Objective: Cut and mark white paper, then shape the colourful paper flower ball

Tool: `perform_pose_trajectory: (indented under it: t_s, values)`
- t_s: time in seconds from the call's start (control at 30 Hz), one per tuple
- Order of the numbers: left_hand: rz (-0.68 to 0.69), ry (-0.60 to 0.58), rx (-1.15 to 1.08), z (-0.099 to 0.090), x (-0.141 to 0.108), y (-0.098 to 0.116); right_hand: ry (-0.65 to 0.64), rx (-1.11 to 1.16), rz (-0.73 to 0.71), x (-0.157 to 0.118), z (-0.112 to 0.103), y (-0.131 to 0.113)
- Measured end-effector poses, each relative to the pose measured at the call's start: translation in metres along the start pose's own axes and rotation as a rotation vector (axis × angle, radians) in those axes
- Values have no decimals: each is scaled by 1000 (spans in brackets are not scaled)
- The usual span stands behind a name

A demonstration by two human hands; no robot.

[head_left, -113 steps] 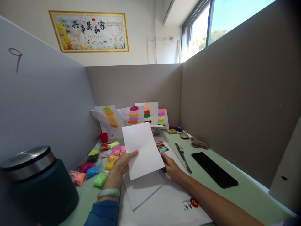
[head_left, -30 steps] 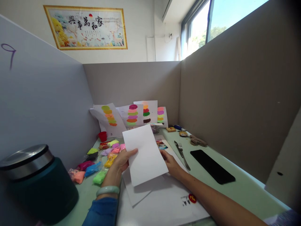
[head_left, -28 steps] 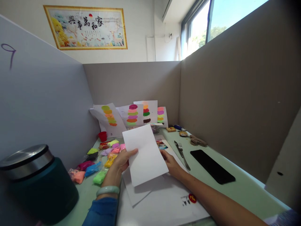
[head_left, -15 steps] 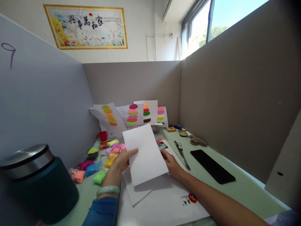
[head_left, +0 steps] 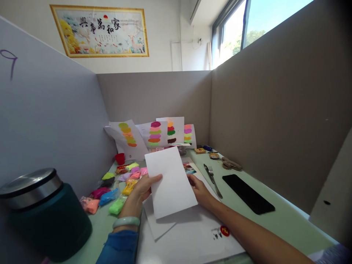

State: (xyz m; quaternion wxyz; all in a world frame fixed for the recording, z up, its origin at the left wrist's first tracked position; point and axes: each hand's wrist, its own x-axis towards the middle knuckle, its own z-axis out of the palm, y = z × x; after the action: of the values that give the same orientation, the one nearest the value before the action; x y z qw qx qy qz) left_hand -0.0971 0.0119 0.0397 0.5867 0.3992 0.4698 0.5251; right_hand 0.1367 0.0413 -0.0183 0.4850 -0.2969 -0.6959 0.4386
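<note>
A blank white sheet [head_left: 171, 187] is held up and tilted over the middle of the table. My left hand [head_left: 145, 186] grips its left edge, thumb on the front and the other fingers behind. At the right edge, my right hand [head_left: 198, 187] holds the same sheet, its fingertips partly hidden behind the paper. Beneath lies another white sheet [head_left: 158, 225] on a large white board [head_left: 192, 242] with a red round logo.
Colourful clay packets [head_left: 117, 206] lie left, beside a large green flask [head_left: 52, 220]. Painted sheets [head_left: 155, 134] lean at the back near a red cup [head_left: 120, 158]. A fork and knife [head_left: 213, 180] and a black phone-like slab [head_left: 248, 193] lie right.
The held sheet has shifted very slightly right and down at its top edge. Both hands keep their hold.
</note>
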Motion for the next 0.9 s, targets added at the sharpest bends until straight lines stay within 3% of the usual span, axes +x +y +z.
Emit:
perform_pose_trajectory:
  t_s: [0.9]
  values:
    - [-40, 5, 73, 4, -6, 5, -2, -18, 7, -1, -1, -3]
